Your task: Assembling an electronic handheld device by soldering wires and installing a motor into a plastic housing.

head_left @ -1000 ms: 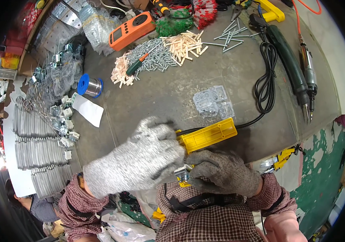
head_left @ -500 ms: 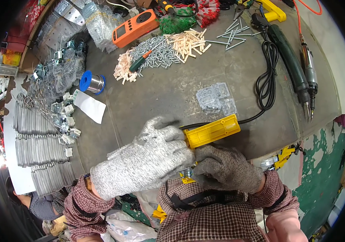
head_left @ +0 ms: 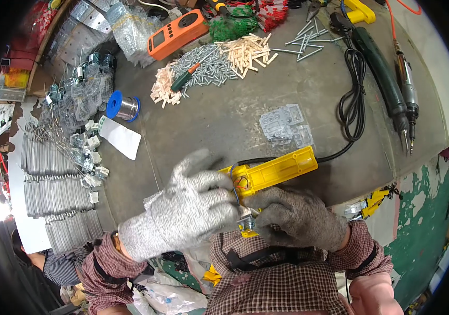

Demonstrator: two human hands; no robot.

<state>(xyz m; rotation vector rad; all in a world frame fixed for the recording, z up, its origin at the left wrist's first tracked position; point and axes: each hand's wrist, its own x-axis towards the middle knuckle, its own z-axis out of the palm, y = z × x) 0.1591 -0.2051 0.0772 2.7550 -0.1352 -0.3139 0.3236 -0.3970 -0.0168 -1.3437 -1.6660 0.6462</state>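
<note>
A yellow plastic tool housing lies at the table's near edge, its hollow side showing thin coloured wires. My right hand, in a dark grey glove, is closed round the housing's near end. Below its fingers a small metal and yellow part shows; how it joins the housing is hidden. My left hand, in a light grey glove, is beside the wires with fingers bent and apart and thumb raised. I see nothing held in it. A black cord passes behind the housing.
Beyond lie clear plastic parts, screws, a screwdriver and an orange meter. A solder spool, white paper and stacked metal tubes are left. A soldering iron and powered screwdriver lie right.
My left hand has drawn back left from the housing and its fingers have spread, uncovering the wires and the housing's left end. My right hand keeps its grip.
</note>
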